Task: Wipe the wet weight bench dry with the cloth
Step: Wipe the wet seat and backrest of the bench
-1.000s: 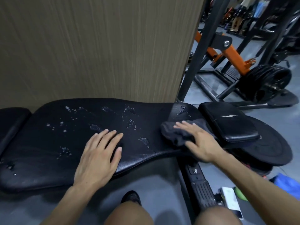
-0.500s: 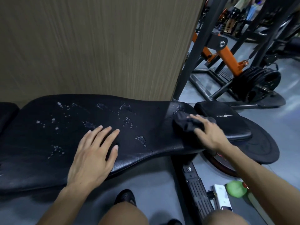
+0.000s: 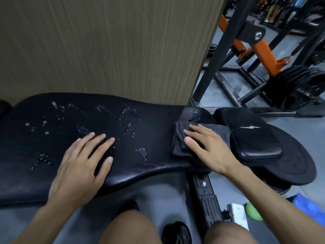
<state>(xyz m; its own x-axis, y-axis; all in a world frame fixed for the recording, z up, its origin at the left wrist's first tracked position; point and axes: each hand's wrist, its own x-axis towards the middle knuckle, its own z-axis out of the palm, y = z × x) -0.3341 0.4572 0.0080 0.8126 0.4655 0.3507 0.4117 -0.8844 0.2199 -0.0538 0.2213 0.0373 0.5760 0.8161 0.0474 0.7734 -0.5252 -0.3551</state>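
Observation:
A black padded weight bench (image 3: 153,120) lies across the view, with water drops (image 3: 129,112) spattered over its left and middle parts and one patch near its right end. My left hand (image 3: 80,166) rests flat on the pad's near edge, fingers spread. A crumpled dark grey cloth (image 3: 182,143) sits at the pad's right end. My right hand (image 3: 207,147) presses on it with straight fingers.
A smaller black seat pad (image 3: 253,136) adjoins on the right above a round weight plate (image 3: 295,164). A wood-grain wall (image 3: 105,46) stands behind. A black and orange rack (image 3: 253,44) with plates stands at right. On the floor lie a white device (image 3: 238,215), a green ball (image 3: 253,212) and a blue bag (image 3: 306,206).
My right hand slid the cloth back toward me and leftward from the pad's far right corner. My left hand stayed on the pad.

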